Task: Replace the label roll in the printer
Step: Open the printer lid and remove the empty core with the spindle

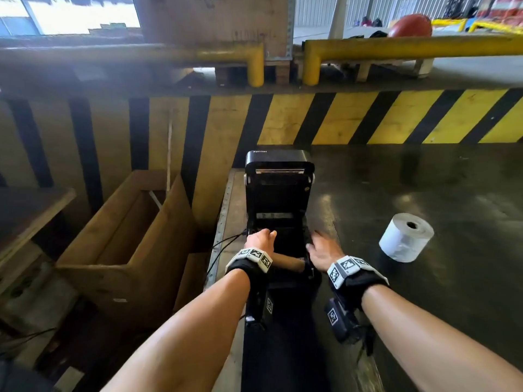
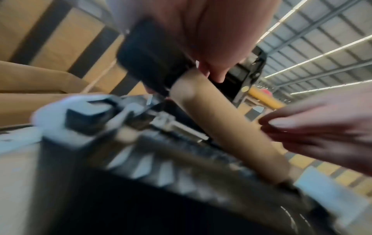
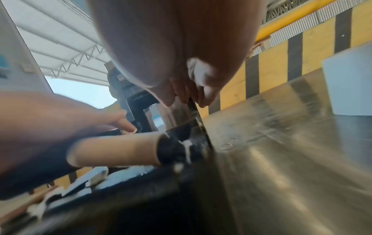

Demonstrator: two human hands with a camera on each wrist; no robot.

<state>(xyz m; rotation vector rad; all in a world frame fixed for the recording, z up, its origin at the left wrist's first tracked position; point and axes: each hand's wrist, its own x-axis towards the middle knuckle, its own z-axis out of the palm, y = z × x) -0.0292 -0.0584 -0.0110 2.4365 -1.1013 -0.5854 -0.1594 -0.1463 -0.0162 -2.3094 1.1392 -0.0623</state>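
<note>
A black label printer (image 1: pixel 278 171) stands open on the metal table, its lid tipped up and back. Across its bay lies a bare brown cardboard core (image 1: pixel 285 263) (image 2: pixel 221 124) (image 3: pixel 116 151), held between black roll guides. My left hand (image 1: pixel 259 239) (image 2: pixel 213 47) curls its fingers over the left guide (image 2: pixel 151 63) at the core's left end. At the printer's right side, my right hand (image 1: pixel 322 250) (image 3: pixel 181 63) hooks its fingers over the thin black wall (image 3: pixel 196 114). A full white label roll (image 1: pixel 406 237) (image 3: pixel 350 85) lies on the table to the right, untouched.
The dark metal table (image 1: pixel 424 179) stretches right of the printer. An open cardboard box (image 1: pixel 119 236) sits below the table's left edge. A black cable (image 1: pixel 226 241) leaves the printer's left side. A yellow-and-black striped wall (image 1: pixel 368 117) rises behind.
</note>
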